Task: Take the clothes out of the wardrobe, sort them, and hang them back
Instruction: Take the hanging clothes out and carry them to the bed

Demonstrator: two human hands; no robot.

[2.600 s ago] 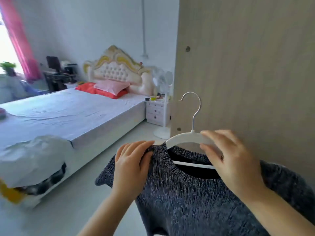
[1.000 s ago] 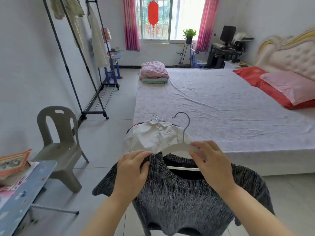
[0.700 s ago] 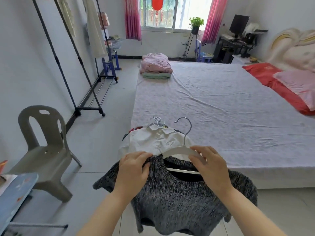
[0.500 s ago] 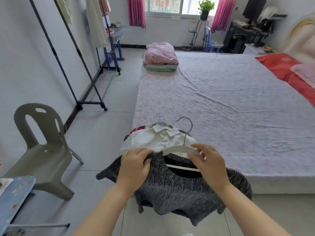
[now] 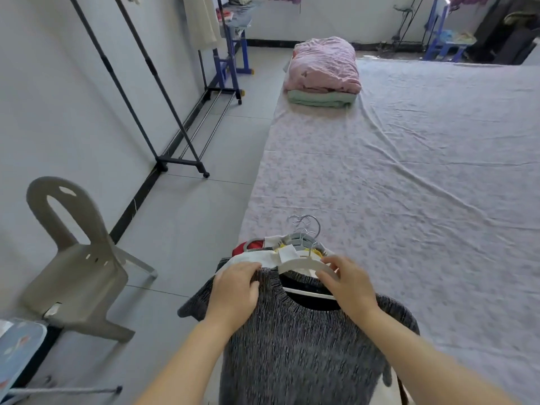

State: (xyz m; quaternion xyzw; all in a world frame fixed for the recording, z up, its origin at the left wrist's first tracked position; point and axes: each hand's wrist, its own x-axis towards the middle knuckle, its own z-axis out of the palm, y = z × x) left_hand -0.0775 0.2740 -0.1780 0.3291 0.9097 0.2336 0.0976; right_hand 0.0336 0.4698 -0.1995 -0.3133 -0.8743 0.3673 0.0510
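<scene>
A dark grey knitted sweater (image 5: pixel 304 352) hangs on a white hanger (image 5: pixel 301 263) low in the view. My left hand (image 5: pixel 233 290) grips the sweater's left shoulder. My right hand (image 5: pixel 350 287) holds the hanger's right arm together with the sweater's collar. Just beyond the sweater lies a pile of hung clothes (image 5: pixel 263 252) at the near corner of the bed, a white garment on top, red and yellow cloth beneath, several metal hooks (image 5: pixel 305 226) sticking up. The sweater covers most of this pile.
The bed (image 5: pixel 409 185) with a pale sheet fills the right side; folded pink and green bedding (image 5: pixel 323 71) lies at its far end. A black clothes rack (image 5: pixel 163 118) stands along the left wall. A grey plastic chair (image 5: pixel 76 264) and an ironing board (image 5: pixel 17 352) are at left.
I turned from the wardrobe's wooden side to the bed and stepped closer. The sweater on its hanger came down over the pile of clothes; both hands kept their hold.
</scene>
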